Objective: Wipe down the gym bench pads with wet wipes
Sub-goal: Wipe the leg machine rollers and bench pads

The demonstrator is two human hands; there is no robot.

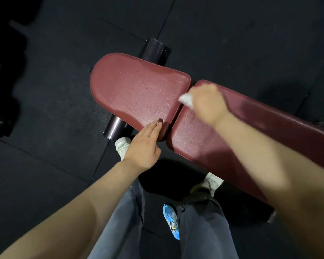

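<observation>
- Under the hands, a dark-red gym bench stands on black rubber floor tiles [54,86], its seat pad [137,90] and long back pad [209,146] meeting at a narrow gap.
- Right hand [206,103], blurred, is curled round a crumpled white wet wipe [186,100] at the far end of that gap, the wipe touching the edge of the back pad just beside the seat pad.
- Left hand [144,146] lies flat with fingers straight and together, its fingertips resting on the near corner of the seat pad beside the gap; it holds nothing.
- The two hands are apart, one at each end of the gap between the pads.
- Both pad surfaces show a fine speckled sheen around the hands; whether that is moisture or the texture of the cover cannot be told.
- Two dark cylindrical rollers [155,51] stick out from under the seat pad, one beyond it and one to the left of the left hand.
- Below the left hand, a white shoe [123,146] shows on the floor; a second white shoe [211,182] sits under the right forearm, partly beneath the back pad.
- Grey-blue jeans [120,221] cover the person's legs, and a blue printed packet [171,223] is between the knees, well below both hands.
</observation>
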